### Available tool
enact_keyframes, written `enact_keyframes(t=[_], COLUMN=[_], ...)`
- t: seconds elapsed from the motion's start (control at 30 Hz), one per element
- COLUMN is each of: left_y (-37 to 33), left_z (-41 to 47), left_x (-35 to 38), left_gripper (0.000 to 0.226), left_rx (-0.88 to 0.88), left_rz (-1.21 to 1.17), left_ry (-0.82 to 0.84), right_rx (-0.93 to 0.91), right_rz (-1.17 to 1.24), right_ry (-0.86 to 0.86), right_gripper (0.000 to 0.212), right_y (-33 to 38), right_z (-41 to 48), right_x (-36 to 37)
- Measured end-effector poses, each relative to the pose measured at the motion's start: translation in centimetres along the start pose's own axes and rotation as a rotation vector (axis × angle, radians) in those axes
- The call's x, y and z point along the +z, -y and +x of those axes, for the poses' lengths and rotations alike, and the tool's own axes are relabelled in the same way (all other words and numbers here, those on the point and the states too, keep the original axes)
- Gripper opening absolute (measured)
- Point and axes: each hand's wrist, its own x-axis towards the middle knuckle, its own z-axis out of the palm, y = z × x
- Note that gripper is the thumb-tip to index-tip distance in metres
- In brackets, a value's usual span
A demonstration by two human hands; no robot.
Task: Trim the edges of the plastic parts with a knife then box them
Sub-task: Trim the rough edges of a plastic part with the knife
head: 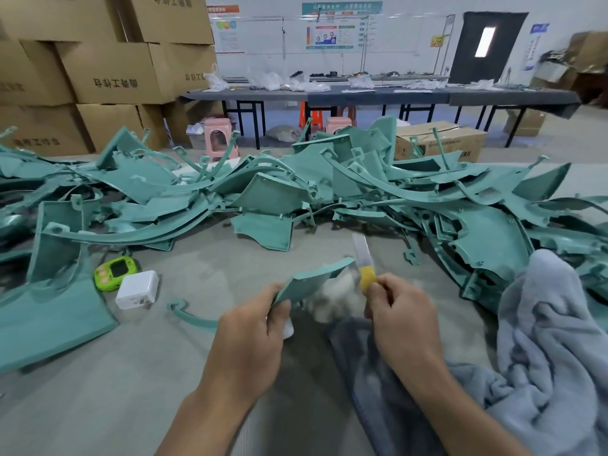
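My left hand (pixel 255 327) grips a flat teal plastic part (pixel 312 279) by its near edge and holds it tilted above the floor. My right hand (pixel 399 311) grips a knife (pixel 363 261) with a yellow handle, its bare blade pointing up and away. The blade stands right at the part's far right tip. A wide heap of teal plastic parts (pixel 296 195) covers the floor ahead, from the left edge to the right edge.
A green timer (pixel 115 273) and a white charger block (pixel 137 290) lie left of my hands. A grey-blue blanket (pixel 543 340) lies over my right side. An open cardboard box (pixel 441 141) sits behind the heap. Stacked cartons (pixel 98 70) fill the back left, long tables (pixel 378 95) the back.
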Motion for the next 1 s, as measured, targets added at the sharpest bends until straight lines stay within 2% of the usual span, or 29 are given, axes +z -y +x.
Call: enact_keyframes(t=[0.13,0.2,0.33,0.37,0.43,0.53,0.6,0.63,0.7,0.73,0.8,0.87,0.93,1.0], left_y=[0.1,0.3,1.0,1.1,0.9,0.1,-0.4,-0.6,-0.7,-0.7,-0.5,-0.3,0.2,0.6], left_z=[0.1,0.0,-0.2,-0.2,-0.2,-0.1,-0.3,-0.4,-0.5,-0.5,-0.3,-0.1,0.1,0.3], left_x=[0.0,0.0,-0.2,-0.2,-0.3,-0.3,-0.4,-0.5,-0.7,-0.7,-0.7,-0.6,-0.8,-1.1], left_gripper=[0.028,0.024,0.026,0.027,0.032,0.043,0.04,0.039,0.04,0.042,0.052,0.051,0.042,0.04], left_rx=[0.008,0.0,-0.03,-0.03,-0.008,0.029,0.043,0.05,0.051,0.041,0.07,0.202,0.34,0.396], left_rz=[0.023,0.011,-0.046,-0.048,-0.026,0.024,0.002,0.0,-0.026,-0.071,-0.148,-0.094,0.01,0.045], left_ry=[-0.002,0.002,-0.017,-0.019,-0.027,-0.048,-0.034,-0.024,-0.007,-0.005,-0.02,-0.014,0.001,0.031], right_rx=[-0.26,-0.195,0.125,0.13,0.059,-0.007,-0.008,0.011,0.15,0.248,0.459,0.646,0.736,0.725], right_rz=[0.145,0.104,-0.113,-0.062,0.211,0.544,0.504,0.419,0.294,0.337,0.663,0.958,1.022,1.012], right_ry=[0.219,0.183,0.046,0.042,0.095,0.272,0.312,0.269,0.146,0.114,0.121,0.206,0.357,0.423], right_gripper=[0.018,0.023,0.035,0.035,0.035,0.028,0.031,0.032,0.029,0.032,0.034,0.03,0.033,0.033], right_y=[1.5,1.1,-0.6,-0.8,-0.5,0.4,0.1,-0.5,-1.1,-1.3,-1.1,-0.9,-0.9,-0.9], right_z=[-2.7,-2.3,0.2,0.3,-0.3,-1.5,-1.5,-1.1,-0.1,0.3,0.8,1.1,0.8,0.8], right_x=[0.5,0.9,-0.3,-0.5,-0.6,-0.2,0.1,0.2,-0.1,-0.4,-1.2,-1.6,-2.0,-2.3])
